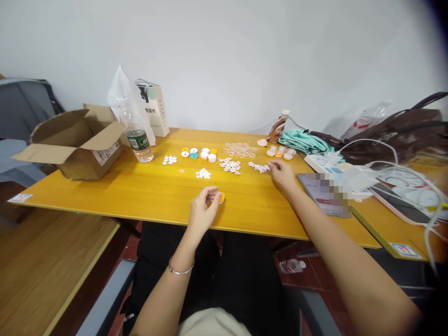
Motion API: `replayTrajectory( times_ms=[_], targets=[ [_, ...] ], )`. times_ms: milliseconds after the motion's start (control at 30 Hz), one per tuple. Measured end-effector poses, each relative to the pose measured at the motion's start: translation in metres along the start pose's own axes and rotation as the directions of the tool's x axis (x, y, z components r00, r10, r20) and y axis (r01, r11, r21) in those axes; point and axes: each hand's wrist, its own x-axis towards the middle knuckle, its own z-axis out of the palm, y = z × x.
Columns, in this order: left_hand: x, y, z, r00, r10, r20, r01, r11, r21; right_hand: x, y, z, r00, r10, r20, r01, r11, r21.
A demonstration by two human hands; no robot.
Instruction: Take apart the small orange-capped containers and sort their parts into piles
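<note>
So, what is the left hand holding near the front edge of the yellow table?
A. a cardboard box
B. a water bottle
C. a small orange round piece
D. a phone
C: the left hand holds a small orange round piece in its fingertips, while the water bottle and cardboard box stand far off on the table.

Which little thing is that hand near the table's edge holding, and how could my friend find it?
Start at the long yellow table and go to its near edge. The left hand there holds a small orange ring. It sits alone, far from the row of colourful rings.
</note>
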Motion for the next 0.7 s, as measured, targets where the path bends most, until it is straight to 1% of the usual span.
replayTrajectory(
  times_ms=[133, 200, 300, 400, 467, 533, 700],
  targets=[
    [0.0, 0.0, 0.0, 1.0, 0.003, 0.001, -0.003, 1.0, 0.024, 0.007, 0.011, 0.008, 0.998, -0.025, 0.063, 0.027, 0.999, -0.043],
    [-0.001, 0.0, 0.0, 1.0, 0.008, -0.002, -0.008, 1.0, 0.03, 0.008, 0.013, 0.014, 0.997, -0.037, 0.073, 0.041, 0.997, -0.061],
    [-0.002, 0.0, 0.0, 1.0, 0.025, -0.013, -0.024, 0.999, 0.039, 0.008, 0.017, 0.015, 0.999, -0.035, 0.017, 0.036, 0.996, -0.086],
    [-0.003, 0.001, -0.001, 0.996, 0.076, -0.052, -0.073, 0.995, 0.064, 0.008, 0.022, 0.011, 0.996, -0.014, -0.083, 0.006, 0.995, -0.102],
    [-0.003, 0.002, -0.002, 0.991, 0.111, -0.081, -0.104, 0.991, 0.086, 0.009, 0.025, 0.011, 0.992, 0.001, -0.123, -0.015, 0.994, -0.108],
    [-0.002, 0.002, -0.003, 0.987, 0.128, -0.093, -0.117, 0.987, 0.109, 0.009, 0.026, 0.012, 0.992, 0.015, -0.126, -0.028, 0.995, -0.101],
    [0.0, 0.001, -0.004, 0.988, 0.131, -0.077, -0.12, 0.984, 0.133, 0.01, 0.027, 0.016, 0.994, 0.022, -0.108, -0.028, 0.998, -0.048]
  ],
)
